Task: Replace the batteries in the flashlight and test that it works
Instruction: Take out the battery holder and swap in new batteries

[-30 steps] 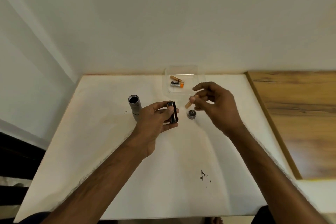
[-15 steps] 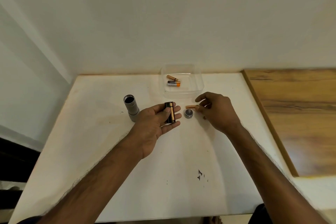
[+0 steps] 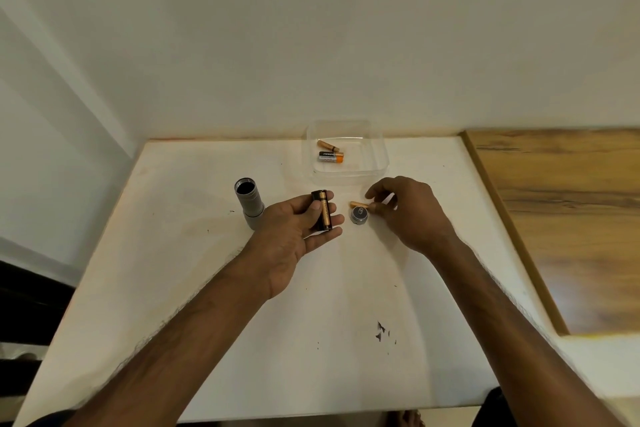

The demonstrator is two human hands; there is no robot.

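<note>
My left hand [image 3: 298, 232] lies palm up over the white table [image 3: 173, 288] and grips a black battery holder [image 3: 321, 210] with a gold battery showing in it. The grey flashlight body [image 3: 250, 201] lies just left of that hand, its open end toward the wall. My right hand [image 3: 412, 210] is low over the table, its fingertips pinching a small gold battery [image 3: 356, 204] that rests at the table surface. The round grey end cap [image 3: 359, 215] sits directly in front of that battery, between my two hands.
A clear plastic tray [image 3: 377, 163] at the table's far edge holds two batteries [image 3: 330, 152]. A wooden surface [image 3: 571, 218] adjoins the table on the right. The wall stands close behind. Small dark specks [image 3: 381, 334] mark the near table area.
My right hand came down from above the end cap to the table with the gold battery, which now lies flat. The left hand turned the holder so its battery faces up.
</note>
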